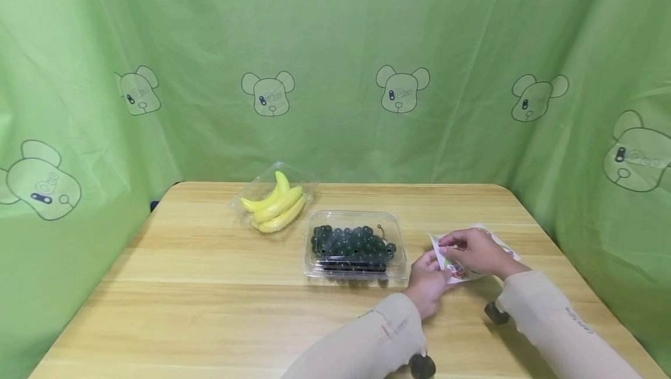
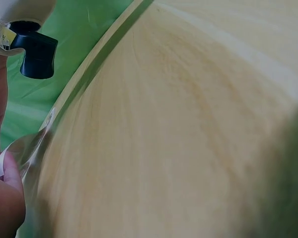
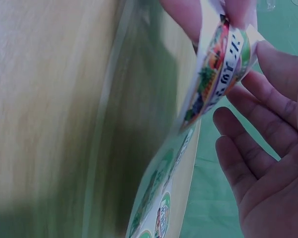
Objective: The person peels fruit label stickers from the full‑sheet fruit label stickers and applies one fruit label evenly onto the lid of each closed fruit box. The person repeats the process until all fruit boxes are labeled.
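My left hand grips the near-left edge of a sheet of stickers, its thumb over the sheet. The thumb and fingertips of my right hand pinch the left part, which bends up off the table. Colourful round fruit labels on the white sheet show in the right wrist view; fingers cover some of it. Just left of my hands stands a clear plastic box with dark grapes inside, its lid on. In the left wrist view a thumb presses on a white paper edge.
Yellow bananas in a clear plastic bag lie at the back left. The wooden table has green curtains with bear prints behind and at both sides. Dark devices hang under both sleeves.
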`<state>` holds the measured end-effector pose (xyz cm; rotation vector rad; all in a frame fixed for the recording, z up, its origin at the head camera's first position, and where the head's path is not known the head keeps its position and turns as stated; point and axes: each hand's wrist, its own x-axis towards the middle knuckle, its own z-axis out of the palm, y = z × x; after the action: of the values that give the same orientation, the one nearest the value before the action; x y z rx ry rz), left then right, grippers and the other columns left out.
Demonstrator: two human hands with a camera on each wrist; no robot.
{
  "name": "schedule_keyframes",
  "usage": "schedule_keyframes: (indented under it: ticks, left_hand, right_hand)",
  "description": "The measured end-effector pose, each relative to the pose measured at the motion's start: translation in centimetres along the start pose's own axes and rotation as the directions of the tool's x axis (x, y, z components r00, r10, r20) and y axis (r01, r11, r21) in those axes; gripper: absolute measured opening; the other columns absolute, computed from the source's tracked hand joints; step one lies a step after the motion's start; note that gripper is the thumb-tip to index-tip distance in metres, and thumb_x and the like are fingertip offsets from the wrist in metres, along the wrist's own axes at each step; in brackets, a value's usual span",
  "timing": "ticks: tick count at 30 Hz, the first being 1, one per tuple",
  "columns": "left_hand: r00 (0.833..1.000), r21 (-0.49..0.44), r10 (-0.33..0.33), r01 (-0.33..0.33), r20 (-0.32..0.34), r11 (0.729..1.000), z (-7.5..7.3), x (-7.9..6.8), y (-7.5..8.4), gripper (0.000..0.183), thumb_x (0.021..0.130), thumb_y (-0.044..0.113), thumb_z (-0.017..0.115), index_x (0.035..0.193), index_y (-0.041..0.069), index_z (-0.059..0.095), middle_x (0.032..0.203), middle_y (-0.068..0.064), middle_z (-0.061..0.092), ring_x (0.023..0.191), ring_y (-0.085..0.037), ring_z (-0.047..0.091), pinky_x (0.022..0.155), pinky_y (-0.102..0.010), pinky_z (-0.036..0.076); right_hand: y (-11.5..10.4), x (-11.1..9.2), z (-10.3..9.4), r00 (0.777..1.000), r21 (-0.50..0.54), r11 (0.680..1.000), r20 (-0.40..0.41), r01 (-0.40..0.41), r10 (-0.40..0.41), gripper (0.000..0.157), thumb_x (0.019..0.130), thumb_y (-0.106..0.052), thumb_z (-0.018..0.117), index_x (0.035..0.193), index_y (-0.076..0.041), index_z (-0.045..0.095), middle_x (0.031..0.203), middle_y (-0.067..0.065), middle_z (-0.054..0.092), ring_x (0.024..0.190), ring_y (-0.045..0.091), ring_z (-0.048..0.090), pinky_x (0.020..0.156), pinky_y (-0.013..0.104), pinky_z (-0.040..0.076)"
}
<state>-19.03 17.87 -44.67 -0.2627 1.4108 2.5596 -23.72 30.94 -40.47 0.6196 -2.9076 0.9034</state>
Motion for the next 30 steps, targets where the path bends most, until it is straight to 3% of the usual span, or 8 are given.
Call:
schedule_keyframes:
  ticks: [7,23,30]
  left_hand:
    - [1.000,0.005,0.007,-0.007,-0.012,1.000,-0.07,0.32,-0.14,0.045,0.080,-0.024,0.052,0.114,0.004,0.064,0.099,-0.014,0.069,0.089,-0.032,0.068,0.074,-0.039,0.059]
    - [1.000,-0.011,-0.002,0.002,-0.002,1.000,-0.21,0.62,-0.25,0.046,0.078,-0.026,0.050,0.113,0.002,0.064,0.103,-0.016,0.069,0.090,-0.032,0.068,0.076,-0.038,0.059]
    - [1.000,-0.013,-0.009,0.009,-0.003,1.000,-0.21,0.44,-0.14,0.046,0.078,-0.026,0.049,0.113,0.000,0.063,0.104,-0.016,0.069,0.091,-0.032,0.067,0.077,-0.039,0.058]
  right_hand:
    - [0.00,0.12,0.18,1.000,-0.010,1.000,-0.013,-0.008,0.007,0.011,0.086,-0.013,0.074,0.095,-0.006,0.073,0.089,0.002,0.072,0.080,0.014,0.065,0.073,0.026,0.054]
    - [-0.28,0.33,0.32,0.999,-0.055,0.998,-0.024,0.026,-0.027,0.009,0.086,-0.003,0.070,0.093,-0.002,0.073,0.087,0.006,0.072,0.082,0.021,0.065,0.076,0.039,0.055]
    - [0.03,0.24,0.34,1.000,-0.050,0.999,-0.026,0.007,-0.008,0.008,0.086,-0.005,0.071,0.094,-0.004,0.074,0.087,0.004,0.072,0.081,0.018,0.064,0.074,0.034,0.053]
